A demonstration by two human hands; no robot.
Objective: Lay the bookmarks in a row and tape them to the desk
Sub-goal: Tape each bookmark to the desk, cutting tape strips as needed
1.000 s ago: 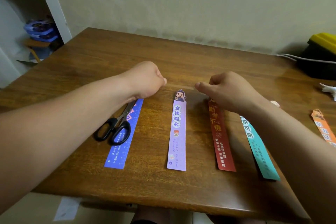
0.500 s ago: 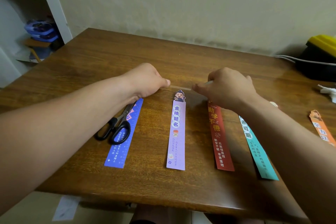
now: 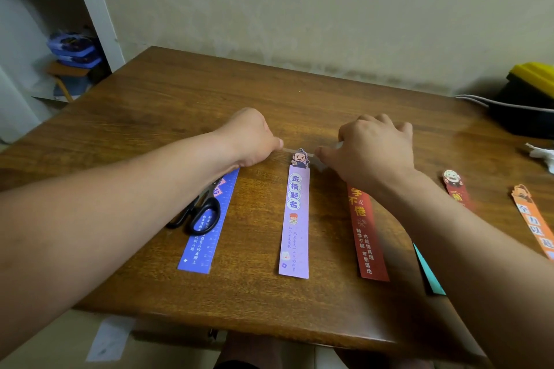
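Several bookmarks lie in a row on the wooden desk (image 3: 269, 93): blue (image 3: 207, 237), lilac (image 3: 295, 219), red (image 3: 367, 237), teal (image 3: 428, 272), dark red (image 3: 455, 189) and orange (image 3: 533, 219). A strip of clear tape (image 3: 289, 150) stretches across the top of the lilac bookmark. My left hand (image 3: 250, 138) pinches its left end. My right hand (image 3: 371, 150) pinches its right end, low over the desk. My right forearm hides most of the teal bookmark.
Black scissors (image 3: 199, 213) lie on the blue bookmark. A black and yellow box (image 3: 527, 99) with a white cable stands at the desk's far right, with crumpled white paper (image 3: 542, 156) near it. Blue boxes sit on a stool at the far left.
My hands have moved slightly away from me, and the tape strip has shown up stretched between them over the lilac bookmark's top. My right hand has turned knuckles up.
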